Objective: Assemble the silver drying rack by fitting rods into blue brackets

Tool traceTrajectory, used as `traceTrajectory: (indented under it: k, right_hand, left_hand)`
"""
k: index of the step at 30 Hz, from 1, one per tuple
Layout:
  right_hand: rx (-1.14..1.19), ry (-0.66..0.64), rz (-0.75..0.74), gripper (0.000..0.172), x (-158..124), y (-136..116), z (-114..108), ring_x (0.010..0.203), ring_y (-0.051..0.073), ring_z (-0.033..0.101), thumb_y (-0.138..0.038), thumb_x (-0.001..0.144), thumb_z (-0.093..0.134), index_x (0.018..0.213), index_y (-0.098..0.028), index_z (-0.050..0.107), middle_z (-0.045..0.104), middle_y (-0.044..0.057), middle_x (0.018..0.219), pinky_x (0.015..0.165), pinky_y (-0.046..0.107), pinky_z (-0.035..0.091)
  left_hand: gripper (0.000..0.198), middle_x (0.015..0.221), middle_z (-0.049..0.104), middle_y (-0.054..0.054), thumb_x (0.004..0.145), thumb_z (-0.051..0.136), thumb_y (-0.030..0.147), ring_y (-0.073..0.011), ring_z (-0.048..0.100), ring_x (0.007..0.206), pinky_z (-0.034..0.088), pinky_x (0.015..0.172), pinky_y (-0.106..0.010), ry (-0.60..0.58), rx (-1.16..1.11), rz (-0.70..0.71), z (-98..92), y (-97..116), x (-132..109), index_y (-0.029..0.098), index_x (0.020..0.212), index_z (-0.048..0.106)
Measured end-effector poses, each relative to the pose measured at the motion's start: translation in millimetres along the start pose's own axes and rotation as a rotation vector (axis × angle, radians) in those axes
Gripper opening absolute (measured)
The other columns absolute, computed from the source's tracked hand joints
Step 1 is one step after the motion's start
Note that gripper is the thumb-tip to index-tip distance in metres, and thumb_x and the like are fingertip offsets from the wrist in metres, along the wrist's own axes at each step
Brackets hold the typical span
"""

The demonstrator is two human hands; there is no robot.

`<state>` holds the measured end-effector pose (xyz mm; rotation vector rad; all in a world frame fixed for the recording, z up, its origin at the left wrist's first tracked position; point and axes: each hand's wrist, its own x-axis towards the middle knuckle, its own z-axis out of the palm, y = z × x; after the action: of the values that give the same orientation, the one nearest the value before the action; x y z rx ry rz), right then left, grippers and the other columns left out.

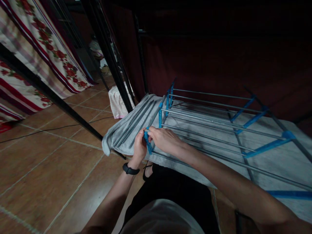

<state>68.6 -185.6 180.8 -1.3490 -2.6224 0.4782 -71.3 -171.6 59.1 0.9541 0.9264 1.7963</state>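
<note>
A rack of grey metal rods [209, 122] joined by blue plastic brackets lies on a grey towel-like cloth. My left hand [139, 147], with a black band on its wrist, is closed around the outer side of the near-left blue plastic bracket [149, 147]. From the other side my right hand [163, 137] pinches the top of that same bracket, near the end of a grey side bar. The fingers partly hide this joint. Beyond it, another blue bracket [160, 116] sits on the side bar. Several loose grey rods [136, 123] lie side by side left of the hands.
The grey cloth [106, 143] covers a raised surface with its edge hanging at the left. Black metal posts [109, 55] and a slanting black bar [56, 94] stand to the left. Floral curtains [46, 48] hang over the tiled floor [73, 169], where a thin cable runs.
</note>
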Motion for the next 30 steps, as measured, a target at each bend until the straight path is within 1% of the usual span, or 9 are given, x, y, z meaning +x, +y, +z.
traceTrajectory:
  k: [3,6,8,12,16,23,26,30]
  right_hand:
    - [0.0,0.002,-0.008,0.033,1.4,2.3,2.9,0.097,0.021,0.069,-0.035,0.104,0.028,0.118,-0.022,0.056,0.073,0.007,0.104,0.081,0.03,0.045]
    - [0.003,0.007,-0.025,0.033,2.2,4.1,4.4,0.096,0.021,0.069,-0.034,0.104,0.028,0.114,-0.022,0.057,0.073,0.006,0.104,0.079,0.029,0.045]
    - [0.013,0.007,-0.034,0.032,2.4,4.8,4.3,0.095,0.021,0.069,-0.034,0.104,0.028,0.111,-0.022,0.057,0.073,0.006,0.104,0.077,0.029,0.045]
    - [0.015,-0.002,-0.028,0.033,2.0,5.5,2.4,0.093,0.021,0.069,-0.035,0.104,0.027,0.113,-0.023,0.057,0.073,0.006,0.104,0.076,0.029,0.045]
    - [0.033,-0.006,-0.033,0.034,1.4,6.6,2.6,0.093,0.021,0.069,-0.036,0.104,0.026,0.118,-0.024,0.055,0.073,0.005,0.105,0.077,0.029,0.046]
    - [0.078,0.022,-0.034,0.034,1.7,10.0,12.3,0.093,0.018,0.069,-0.034,0.104,0.026,0.123,-0.029,0.053,0.073,-0.001,0.109,0.075,0.027,0.046]
    - [0.081,0.019,-0.047,0.034,2.0,11.9,14.7,0.092,0.018,0.069,-0.034,0.103,0.027,0.122,-0.031,0.056,0.073,-0.002,0.11,0.074,0.027,0.045]
    - [0.028,0.028,-0.045,0.036,0.6,12.6,15.6,0.089,0.019,0.069,-0.036,0.103,0.027,0.12,-0.031,0.059,0.073,0.001,0.105,0.072,0.028,0.045]
  left_hand:
    - [0.034,0.065,0.056,0.002,0.082,0.068,0.049,-0.0119,0.055,0.065,0.044,0.061,-0.024,0.043,-0.065,-0.035,4.7,-1.2,2.1,0.019,0.07,0.06]
    - [0.037,0.059,0.049,0.004,0.078,0.072,0.048,-0.0086,0.047,0.054,0.036,0.051,-0.022,0.038,-0.106,-0.101,10.0,3.3,3.0,0.018,0.066,0.054]
    - [0.038,0.056,0.045,0.006,0.076,0.074,0.046,-0.0072,0.041,0.049,0.033,0.047,-0.021,0.023,-0.134,-0.152,12.1,8.5,3.3,0.018,0.064,0.051]
    - [0.04,0.054,0.043,0.005,0.075,0.074,0.045,-0.0073,0.04,0.048,0.035,0.049,-0.022,-0.053,-0.14,-0.259,11.9,19.8,4.1,0.018,0.061,0.048]
    - [0.035,0.054,0.042,0.006,0.073,0.075,0.04,-0.0076,0.042,0.049,0.037,0.05,-0.022,-0.118,-0.145,-0.331,9.0,28.0,6.9,0.019,0.064,0.049]
    - [0.025,0.054,0.044,0.007,0.063,0.075,0.026,-0.0061,0.041,0.047,0.036,0.049,-0.02,-0.137,-0.142,-0.391,8.3,34.4,12.9,0.018,0.066,0.051]
    - [0.022,0.057,0.046,0.008,0.06,0.074,0.023,-0.0053,0.04,0.047,0.036,0.047,-0.02,-0.103,-0.143,-0.384,9.8,35.0,13.0,0.017,0.07,0.055]
    - [0.019,0.062,0.051,0.006,0.061,0.072,0.025,-0.0054,0.043,0.049,0.035,0.045,-0.02,-0.045,-0.118,-0.337,11.4,32.4,12.7,0.016,0.073,0.059]
